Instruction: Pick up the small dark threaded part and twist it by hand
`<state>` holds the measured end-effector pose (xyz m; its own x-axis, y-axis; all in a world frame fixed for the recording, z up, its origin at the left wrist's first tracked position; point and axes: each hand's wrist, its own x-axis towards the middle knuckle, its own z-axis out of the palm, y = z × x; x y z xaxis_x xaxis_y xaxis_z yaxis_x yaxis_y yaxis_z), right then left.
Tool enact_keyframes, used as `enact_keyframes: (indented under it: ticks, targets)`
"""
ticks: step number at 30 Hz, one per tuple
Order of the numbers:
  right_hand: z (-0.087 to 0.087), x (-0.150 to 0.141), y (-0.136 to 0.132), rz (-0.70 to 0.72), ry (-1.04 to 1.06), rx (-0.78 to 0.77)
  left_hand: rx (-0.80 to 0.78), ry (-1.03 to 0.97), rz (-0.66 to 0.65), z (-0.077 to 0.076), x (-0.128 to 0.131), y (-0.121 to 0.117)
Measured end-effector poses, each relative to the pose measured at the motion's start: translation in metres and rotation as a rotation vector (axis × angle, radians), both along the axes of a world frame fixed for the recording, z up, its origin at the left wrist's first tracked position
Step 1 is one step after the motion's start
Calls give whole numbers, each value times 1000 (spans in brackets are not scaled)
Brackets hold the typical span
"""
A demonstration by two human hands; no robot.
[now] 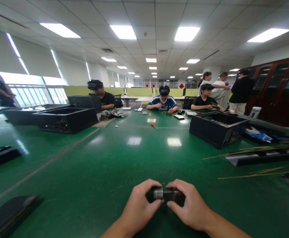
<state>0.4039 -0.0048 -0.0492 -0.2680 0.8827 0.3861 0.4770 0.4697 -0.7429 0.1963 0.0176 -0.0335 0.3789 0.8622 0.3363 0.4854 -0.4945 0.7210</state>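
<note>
Low in the middle of the view, both my hands meet over the green table (139, 155). My left hand (139, 206) is closed around one end of a small dark metal part (162, 193) with a silver collar. My right hand (190, 206) pinches the other end, which looks like a threaded or ribbed shaft. The part is held just above the table surface, near its front edge.
A black case (217, 129) stands at the right, another black case (66, 119) at the left. Thin sticks (253, 150) and a black panel (260, 158) lie at the right. A small red screwdriver (154, 125) lies mid-table. Several people sit or stand at the far end.
</note>
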Motion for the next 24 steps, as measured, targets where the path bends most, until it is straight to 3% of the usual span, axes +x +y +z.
enact_keyframes:
  ticks: [5, 24]
  targets:
    - [5, -1, -3, 15, -15, 54, -3, 10, -49, -1, 4, -1]
    - [3, 2, -1, -15, -59, 59, 20, 15, -23, 1, 7, -4]
